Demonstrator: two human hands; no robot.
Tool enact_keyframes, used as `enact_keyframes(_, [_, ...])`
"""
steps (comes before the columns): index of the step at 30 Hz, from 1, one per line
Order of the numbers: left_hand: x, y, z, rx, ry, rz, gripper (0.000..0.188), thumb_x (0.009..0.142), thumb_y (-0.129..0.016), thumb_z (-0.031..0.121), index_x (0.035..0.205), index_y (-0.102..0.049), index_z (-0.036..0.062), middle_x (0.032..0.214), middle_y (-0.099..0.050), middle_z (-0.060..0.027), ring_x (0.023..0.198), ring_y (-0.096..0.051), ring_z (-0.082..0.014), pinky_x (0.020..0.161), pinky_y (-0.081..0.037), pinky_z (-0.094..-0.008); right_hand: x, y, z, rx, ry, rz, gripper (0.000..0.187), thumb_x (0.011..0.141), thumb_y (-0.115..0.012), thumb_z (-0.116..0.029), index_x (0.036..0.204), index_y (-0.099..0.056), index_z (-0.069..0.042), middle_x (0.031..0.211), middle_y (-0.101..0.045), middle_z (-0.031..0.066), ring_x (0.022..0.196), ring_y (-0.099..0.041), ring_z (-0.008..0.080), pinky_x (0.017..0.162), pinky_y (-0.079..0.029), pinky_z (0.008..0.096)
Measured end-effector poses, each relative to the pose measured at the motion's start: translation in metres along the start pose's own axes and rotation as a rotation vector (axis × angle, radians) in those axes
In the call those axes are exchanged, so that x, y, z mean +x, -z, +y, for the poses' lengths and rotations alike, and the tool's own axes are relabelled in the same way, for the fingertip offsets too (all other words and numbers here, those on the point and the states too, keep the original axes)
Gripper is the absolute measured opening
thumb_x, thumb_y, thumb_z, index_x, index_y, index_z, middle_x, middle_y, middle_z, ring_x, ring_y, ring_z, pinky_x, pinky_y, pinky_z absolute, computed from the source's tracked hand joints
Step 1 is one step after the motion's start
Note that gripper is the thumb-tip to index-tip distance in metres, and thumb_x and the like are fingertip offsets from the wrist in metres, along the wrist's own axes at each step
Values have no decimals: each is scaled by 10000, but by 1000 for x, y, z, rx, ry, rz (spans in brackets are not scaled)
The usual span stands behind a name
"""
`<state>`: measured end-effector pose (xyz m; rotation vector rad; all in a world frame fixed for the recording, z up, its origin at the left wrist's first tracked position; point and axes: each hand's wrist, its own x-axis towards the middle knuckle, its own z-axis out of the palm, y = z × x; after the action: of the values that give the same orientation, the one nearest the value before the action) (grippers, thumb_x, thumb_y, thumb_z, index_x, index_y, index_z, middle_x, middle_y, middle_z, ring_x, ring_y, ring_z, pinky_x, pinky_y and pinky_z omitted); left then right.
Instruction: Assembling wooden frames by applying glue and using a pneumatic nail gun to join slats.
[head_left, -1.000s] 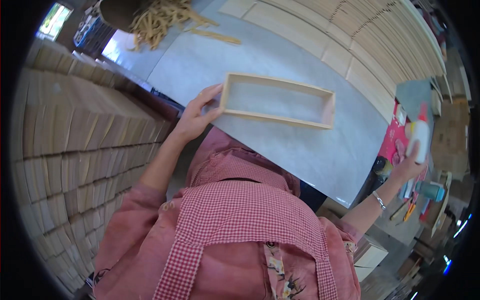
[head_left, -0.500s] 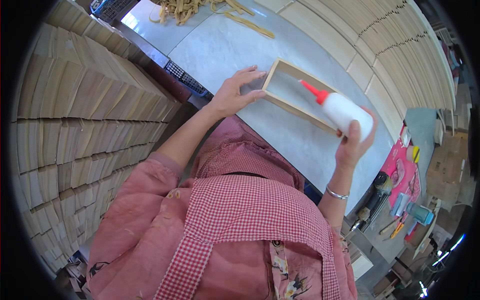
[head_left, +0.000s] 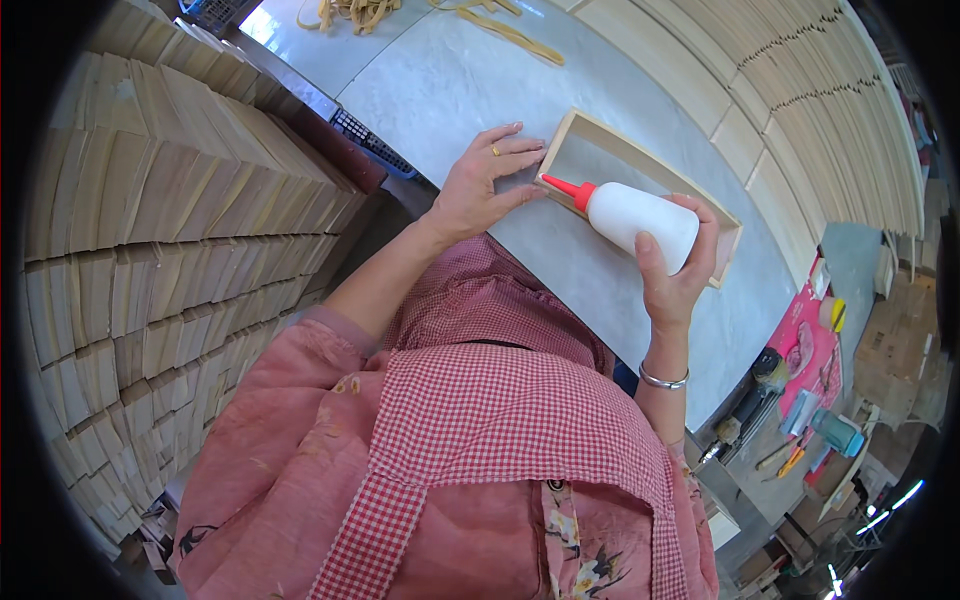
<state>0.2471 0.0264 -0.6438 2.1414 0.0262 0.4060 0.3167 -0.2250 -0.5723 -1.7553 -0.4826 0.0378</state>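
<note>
Over wooden frame (head_left: 640, 165), plain white bottle (head_left: 640, 222); right hand (head_left: 680, 268) gripping it

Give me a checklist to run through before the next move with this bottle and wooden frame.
1. White bottle in the right hand: ok.
2. Red nozzle at the frame's near-left corner: ok.
3. Nozzle tip touching the wood: cannot tell.
4. Left hand at the left end of the wooden frame: ok.
5. Frame resting on the table: cannot tell.
6. Yellowish strips apart from the frame: ok.
</note>
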Motion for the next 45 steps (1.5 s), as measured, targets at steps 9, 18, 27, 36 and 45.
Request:
enact_keyframes(9, [-1, 2, 3, -3, 12, -14, 499, 801, -803, 95, 1291, -712, 100, 1376, -652, -26, 1430, -415, -280, 1187, -364, -396, 10, -2, 5, -42, 54, -21, 572, 791, -797, -92, 1287, -514, -78, 1206, -615, 125, 1037, -632, 276, 851, -567, 354])
enact_keyframes(18, [-1, 1, 2, -38, 10, -12, 502, 799, -804, 99, 1292, -711, 87, 1370, -656, -37, 1429, -413, -292, 1182, -365, -408, 35, -9, 9, -101, 135, 59, 556, 797, -798, -94, 1275, -514, -75, 1187, -612, 118, 1028, -631, 267, 834, -563, 343])
enact_keyframes(27, [-1, 1, 0, -27, -4, -9, 472, 816, -797, 135, 1276, -712, 69, 1338, -667, -45, 1401, -437, -319, 1171, -383, -407, 52, -14, 17, -154, 189, 127, 548, 803, -803, -119, 1268, -518, -71, 1185, -612, 116, 1006, -627, 258, 830, -547, 337])
enact_keyframes(36, [-1, 0, 1, -40, 1, -13, 473, 820, -793, 130, 1279, -708, 56, 1341, -667, -49, 1401, -438, -315, 1171, -382, -403, 42, 8, 12, -229, 145, 191, 528, 814, -798, -137, 1261, -527, -69, 1192, -612, 111, 992, -621, 250, 844, -534, 335])
enact_keyframes(45, [0, 2, 6, -26, 2, -18, 475, 820, -784, 112, 1283, -702, 42, 1340, -671, -56, 1394, -450, -305, 1163, -389, -398, 20, 52, 17, -297, 138, 296, 501, 836, -782, -148, 1265, -533, -76, 1205, -611, 111, 1024, -615, 253, 878, -529, 344])
